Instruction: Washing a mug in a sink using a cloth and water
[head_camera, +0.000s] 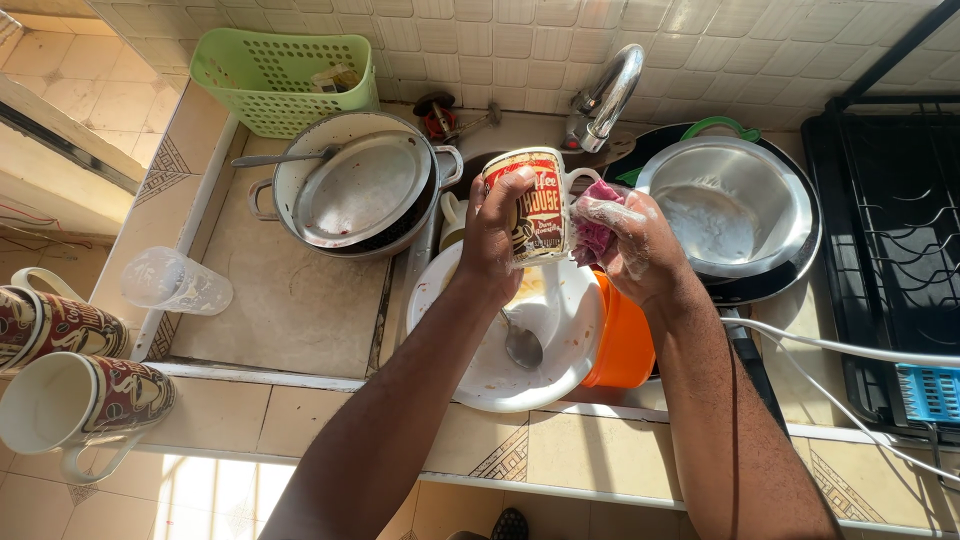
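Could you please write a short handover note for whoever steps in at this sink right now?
Left hand: grip around a printed mug, held above the white plate.
Right hand: soapy, pressing a pink cloth against the mug's side.
Done: two matching mugs lie on the left ledge.
Left: the plate with its spoon, the pot with a lid, the steel bowl and the plastic cup are unwashed.

Printed mug held upright above the sink, pink, seemingly soapy cloth against its side.

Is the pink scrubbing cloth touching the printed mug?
Touching. The head view shows the right hand pressing the pink cloth against the printed mug, held by the left hand.
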